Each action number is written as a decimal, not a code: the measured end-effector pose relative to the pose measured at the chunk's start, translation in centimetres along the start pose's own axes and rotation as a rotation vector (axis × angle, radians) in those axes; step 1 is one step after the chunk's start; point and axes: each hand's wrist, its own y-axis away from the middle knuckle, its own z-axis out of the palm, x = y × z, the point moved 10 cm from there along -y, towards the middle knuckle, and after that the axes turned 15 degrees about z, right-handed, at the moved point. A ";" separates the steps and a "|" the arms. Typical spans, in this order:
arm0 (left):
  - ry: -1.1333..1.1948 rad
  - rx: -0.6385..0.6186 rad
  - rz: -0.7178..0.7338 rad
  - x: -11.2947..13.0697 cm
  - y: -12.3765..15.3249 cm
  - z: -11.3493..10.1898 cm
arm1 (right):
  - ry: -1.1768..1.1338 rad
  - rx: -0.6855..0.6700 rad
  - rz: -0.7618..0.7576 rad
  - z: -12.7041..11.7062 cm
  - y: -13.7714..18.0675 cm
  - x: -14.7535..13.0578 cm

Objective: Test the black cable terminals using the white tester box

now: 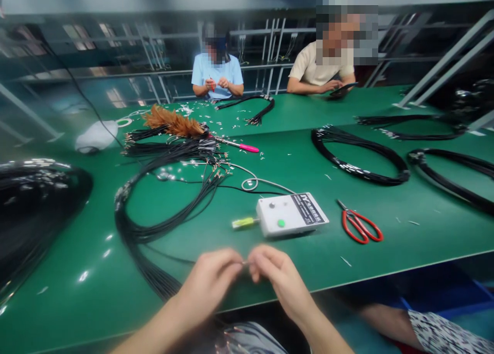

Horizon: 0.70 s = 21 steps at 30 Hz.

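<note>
Near the front edge of the table, my left hand (210,274) pinches a thin black cable (170,255) that runs in from the bundle on the left. Its bare-looking tip pokes out toward my right hand (276,269), whose thumb and fingers are closed at that tip; the right fingertips are slightly blurred. Just beyond my hands lies a white box (266,217) with a green button and a yellow-green connector (244,223) on its left side. A looped bundle of black cables (125,215) curves to the left of the box.
Red-handled scissors (360,225) lie right of the box. Coiled cable bundles (358,171) sit farther right, and a large black pile (34,205) at far left. A brown duster (173,122) with a pink handle lies behind. Two people (218,71) sit across the green table (281,163).
</note>
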 end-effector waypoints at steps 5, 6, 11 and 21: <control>0.042 0.021 -0.010 -0.4 0.0 0.0 | -0.184 -0.067 0.078 0.7 -0.6 1.0; 0.051 0.024 -0.012 -0.4 0.1 0.0 | -0.199 -0.071 0.082 0.8 -0.7 1.1; 0.124 0.065 -0.052 -0.9 0.4 -0.1 | -0.275 -0.105 0.126 1.8 -0.8 2.3; 0.177 0.095 -0.112 -1.8 0.6 0.2 | -0.318 -0.088 0.102 1.3 -0.9 1.8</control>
